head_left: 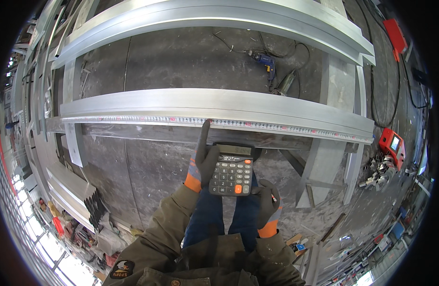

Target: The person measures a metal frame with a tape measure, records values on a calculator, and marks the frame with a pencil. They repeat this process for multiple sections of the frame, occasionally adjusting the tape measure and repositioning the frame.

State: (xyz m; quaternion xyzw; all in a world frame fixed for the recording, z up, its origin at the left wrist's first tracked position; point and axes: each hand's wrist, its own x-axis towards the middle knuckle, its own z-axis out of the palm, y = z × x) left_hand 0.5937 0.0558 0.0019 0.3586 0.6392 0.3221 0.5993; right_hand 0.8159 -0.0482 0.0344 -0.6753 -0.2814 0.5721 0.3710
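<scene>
A black calculator [231, 169] with grey and orange keys is tilted face up in front of my legs. My left hand [206, 159], in a dark grey glove with an orange cuff, closes on its left edge. The index finger stretches forward and touches a tape measure [184, 119]. That white tape, with red marks, lies along the near edge of a long silver metal profile [214, 102]. My right hand [267, 205], gloved alike, is curled beside the calculator's lower right corner. A small red-tipped thing shows in its fist; its kind is unclear.
Another long metal profile [205, 16] lies farther off, parallel. Metal supports [319, 167] stand beneath both. A blue drill [266, 63] and cables lie on the floor between them. A red machine [392, 145] stands at right beside metal offcuts [381, 172]. Stacked angled profiles [74, 195] are at left.
</scene>
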